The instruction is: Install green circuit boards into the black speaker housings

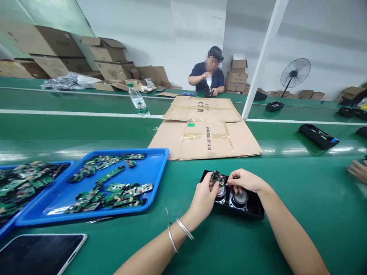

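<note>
A small green circuit board is pinched between the fingers of my left hand, above the left end of a black speaker housing. Two round silver speakers sit inside the housing, which lies on the green bench. My right hand is closed at the board's right edge, with thin wires at its fingertips, over the right speaker. The fingertips partly cover the wires and the board's lower edge.
Blue trays of circuit boards stand at left, with a tablet in front. Flattened cardboard and a water bottle lie beyond. A person works opposite; another person's hand shows at right, near a black housing.
</note>
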Available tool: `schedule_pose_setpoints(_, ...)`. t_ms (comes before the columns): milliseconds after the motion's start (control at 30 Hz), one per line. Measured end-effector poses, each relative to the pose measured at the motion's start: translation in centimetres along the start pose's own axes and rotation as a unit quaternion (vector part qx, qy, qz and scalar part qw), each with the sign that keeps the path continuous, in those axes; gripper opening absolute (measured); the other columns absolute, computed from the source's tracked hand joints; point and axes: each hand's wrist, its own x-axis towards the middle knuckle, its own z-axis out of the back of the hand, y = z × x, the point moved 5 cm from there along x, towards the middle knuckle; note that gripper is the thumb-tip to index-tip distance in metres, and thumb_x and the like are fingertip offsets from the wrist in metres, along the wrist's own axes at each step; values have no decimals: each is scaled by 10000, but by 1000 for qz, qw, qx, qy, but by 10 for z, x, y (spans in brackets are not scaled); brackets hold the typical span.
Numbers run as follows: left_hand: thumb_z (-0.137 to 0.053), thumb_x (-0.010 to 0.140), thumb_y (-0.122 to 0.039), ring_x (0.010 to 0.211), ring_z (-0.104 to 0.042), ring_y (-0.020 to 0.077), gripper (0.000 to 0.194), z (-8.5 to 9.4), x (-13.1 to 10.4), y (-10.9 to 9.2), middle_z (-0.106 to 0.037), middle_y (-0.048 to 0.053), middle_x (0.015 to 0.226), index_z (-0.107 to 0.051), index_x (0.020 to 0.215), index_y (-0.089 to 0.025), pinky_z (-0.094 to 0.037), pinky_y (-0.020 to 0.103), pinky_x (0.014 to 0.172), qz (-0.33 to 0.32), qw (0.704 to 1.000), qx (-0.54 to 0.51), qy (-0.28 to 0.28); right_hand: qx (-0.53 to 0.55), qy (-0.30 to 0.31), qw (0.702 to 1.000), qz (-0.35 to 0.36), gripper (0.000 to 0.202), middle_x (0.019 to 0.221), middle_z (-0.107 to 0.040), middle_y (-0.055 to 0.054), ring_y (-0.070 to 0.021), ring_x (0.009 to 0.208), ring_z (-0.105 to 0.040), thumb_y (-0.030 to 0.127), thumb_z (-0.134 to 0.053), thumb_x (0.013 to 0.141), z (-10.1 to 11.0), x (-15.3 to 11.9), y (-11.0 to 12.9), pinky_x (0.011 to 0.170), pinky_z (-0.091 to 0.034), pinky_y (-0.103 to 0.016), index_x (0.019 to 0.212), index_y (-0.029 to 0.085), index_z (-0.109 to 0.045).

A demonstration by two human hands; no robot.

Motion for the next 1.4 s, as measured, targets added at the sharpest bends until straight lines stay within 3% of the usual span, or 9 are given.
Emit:
schedule_pose_setpoints(233,-478,808,-267,665,-637,192,147,0,-1,-1,-613,23,697,-498,928,-185,-560,355,651,9,999,31,3,2,-1,999,36,211,542,-560,20,-82,431,-495,344,-562,771,-1,-1,2,413,-388,-179,719,143,-523)
schedule_pose_setpoints(333,-492,803,-280,703,-654,196,178,-1,-1,-3,-635,29,735,-496,952,-182,-564,355,681,26,1000,-12,11,-64,-47,993,90,150,580,-560,18,-93,508,-508,284,-564,767,0,-4,12,479,-402,-190,710,146,-551)
schedule_pose_setpoints(433,-505,794,-278,713,-665,198,221,-1,-1,-5,-651,27,735,-497,988,-173,-566,356,704,43,998,-42,15,-156,-101,971,148,107,610,-569,24,-89,547,-497,220,-539,783,-2,-11,25,532,-377,-190,707,154,-576)
schedule_pose_setpoints(633,-510,787,-274,710,-672,211,314,-1,1,0,-656,23,722,-487,1076,-153,-571,369,695,49,998,-43,9,-304,-116,920,218,137,605,-542,29,-85,559,-463,86,-523,758,-11,-23,44,547,-315,-191,652,158,-572)
schedule_pose_setpoints(1000,-515,778,-298,701,-675,217,329,-1,1,3,-661,18,705,-529,1078,-164,-573,353,662,41,999,-23,14,-441,-117,859,231,180,601,-522,17,-92,559,-433,80,-551,775,-20,-24,44,540,-279,-207,612,150,-522)
schedule_pose_setpoints(1200,-513,776,-306,684,-671,207,249,-2,0,4,-668,22,695,-590,968,-168,-569,323,642,47,999,-2,25,-528,-111,814,213,155,646,-565,-3,-115,597,-472,117,-550,806,-28,-27,45,536,-262,-235,657,159,-555)
schedule_pose_setpoints(1400,-529,764,-296,584,-625,168,207,-2,-2,-1,-612,-22,589,-611,905,-169,-562,308,614,37,999,5,22,-554,-72,807,191,159,691,-606,-25,-140,654,-530,113,-509,845,-36,-31,49,550,-286,-243,726,168,-598)
